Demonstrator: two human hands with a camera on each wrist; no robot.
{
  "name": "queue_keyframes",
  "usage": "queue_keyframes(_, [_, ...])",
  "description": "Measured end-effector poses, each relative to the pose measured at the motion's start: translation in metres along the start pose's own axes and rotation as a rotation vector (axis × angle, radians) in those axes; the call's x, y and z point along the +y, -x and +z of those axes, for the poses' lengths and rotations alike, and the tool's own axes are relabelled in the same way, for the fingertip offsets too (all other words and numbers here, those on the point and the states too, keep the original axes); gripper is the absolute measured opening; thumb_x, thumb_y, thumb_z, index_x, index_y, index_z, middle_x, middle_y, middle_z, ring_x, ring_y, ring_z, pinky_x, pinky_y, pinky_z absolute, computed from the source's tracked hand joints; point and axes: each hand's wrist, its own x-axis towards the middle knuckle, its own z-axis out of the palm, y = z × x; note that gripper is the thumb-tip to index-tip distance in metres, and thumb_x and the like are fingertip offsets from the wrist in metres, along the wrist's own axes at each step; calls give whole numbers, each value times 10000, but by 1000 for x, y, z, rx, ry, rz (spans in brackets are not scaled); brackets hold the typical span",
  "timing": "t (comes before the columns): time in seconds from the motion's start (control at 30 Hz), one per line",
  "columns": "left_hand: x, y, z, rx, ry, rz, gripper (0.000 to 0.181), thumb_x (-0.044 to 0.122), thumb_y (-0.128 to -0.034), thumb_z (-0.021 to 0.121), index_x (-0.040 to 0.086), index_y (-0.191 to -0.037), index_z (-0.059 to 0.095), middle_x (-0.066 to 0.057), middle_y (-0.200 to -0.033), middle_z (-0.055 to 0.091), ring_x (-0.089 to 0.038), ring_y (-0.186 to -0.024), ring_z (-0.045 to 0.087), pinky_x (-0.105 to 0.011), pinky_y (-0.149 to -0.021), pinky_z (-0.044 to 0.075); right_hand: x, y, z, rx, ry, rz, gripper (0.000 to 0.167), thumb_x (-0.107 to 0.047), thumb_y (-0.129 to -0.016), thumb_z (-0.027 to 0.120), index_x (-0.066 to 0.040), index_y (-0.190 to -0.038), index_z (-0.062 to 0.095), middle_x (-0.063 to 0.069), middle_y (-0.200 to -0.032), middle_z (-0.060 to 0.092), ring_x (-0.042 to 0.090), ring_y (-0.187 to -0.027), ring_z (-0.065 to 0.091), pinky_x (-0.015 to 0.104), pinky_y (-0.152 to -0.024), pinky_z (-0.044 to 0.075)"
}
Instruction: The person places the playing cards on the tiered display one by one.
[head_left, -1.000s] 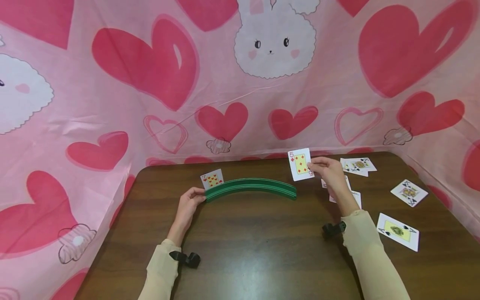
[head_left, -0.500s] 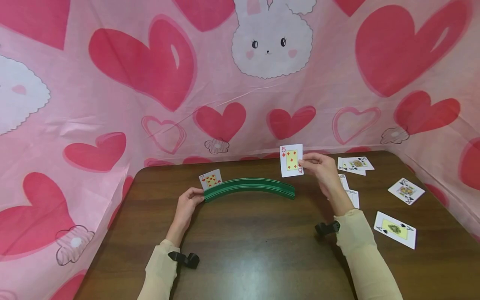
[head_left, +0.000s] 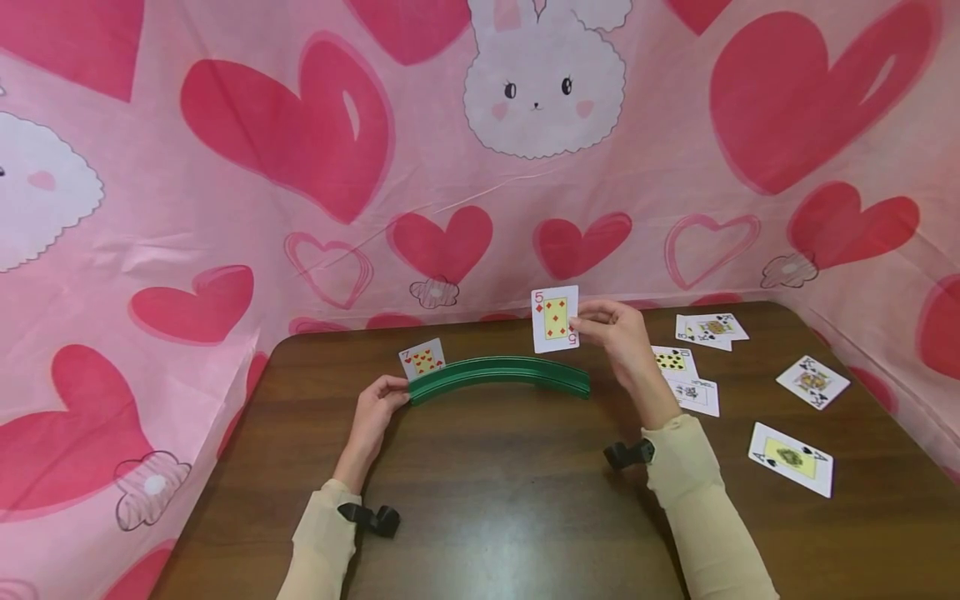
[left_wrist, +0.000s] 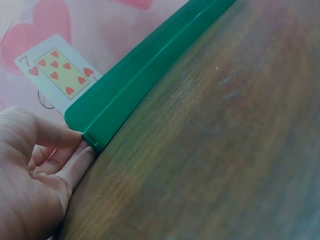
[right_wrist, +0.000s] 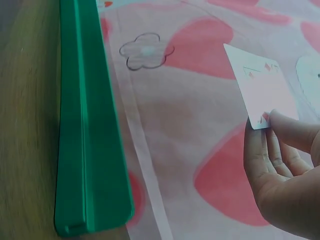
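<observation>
A curved green card holder (head_left: 498, 371) stands on the wooden table. My left hand (head_left: 375, 412) pinches its left end, and in the left wrist view the thumb and fingers (left_wrist: 60, 135) meet at that corner. A seven of hearts (head_left: 422, 360) stands tilted in the holder at the left. Above and behind the holder's right half, my right hand (head_left: 615, 337) pinches a five of diamonds (head_left: 555, 319) upright by its right edge, face toward me. The right wrist view has this card (right_wrist: 265, 87) apart from the holder, its face partly washed out by glare.
On the table's right side lie an ace of spades (head_left: 791, 458), a king (head_left: 812, 382), two overlapping cards (head_left: 712, 329) at the back, and two more, a ten (head_left: 675, 361) and a face card (head_left: 693, 396). A pink heart-patterned cloth (head_left: 450, 167) hangs behind the table.
My right hand has carried the five of diamonds leftward, over the holder's right half, uncovering the ten and the face card. The left hand and the holder have stayed in place.
</observation>
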Motion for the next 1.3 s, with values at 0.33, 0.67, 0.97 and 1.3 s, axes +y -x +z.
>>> queue_keyframes(0.33, [-1, -1, 0, -3, 14, -8, 195, 16, -807, 568, -15, -999, 590, -119, -1031, 571, -170, -905, 518, -223, -762, 416, 2, 1, 20, -34, -41, 7, 232, -73, -745, 687, 5, -949, 609, 39, -802, 636, 146, -739, 602, 271, -658, 499])
queue_keyframes(0.67, [-1, -1, 0, 0, 27, -5, 201, 15, -806, 572, -28, -1002, 585, -127, -1024, 569, -166, -895, 518, -217, -757, 418, 4, 1, 29, -22, 20, 33, 232, -125, -748, 694, -18, -941, 623, 32, -837, 645, 171, -788, 593, 359, -766, 474])
queue_keyframes(0.97, [-1, 0, 1, 1, 18, -18, 202, 16, -806, 571, -17, -1004, 589, -112, -1025, 574, -162, -898, 521, -223, -757, 415, 4, 0, 44, -40, 52, 34, 231, -147, -743, 702, -25, -926, 633, 20, -830, 643, 159, -777, 575, 262, -670, 460])
queue_keyframes(1.3, [-1, -1, 1, 6, 17, -20, 193, 18, -799, 573, -3, -989, 595, -103, -1022, 580, -164, -910, 523, -234, -776, 408, 5, -2, 60, -68, 11, 36, 236, -96, -742, 696, 7, -944, 631, 44, -843, 650, 174, -783, 596, 392, -781, 462])
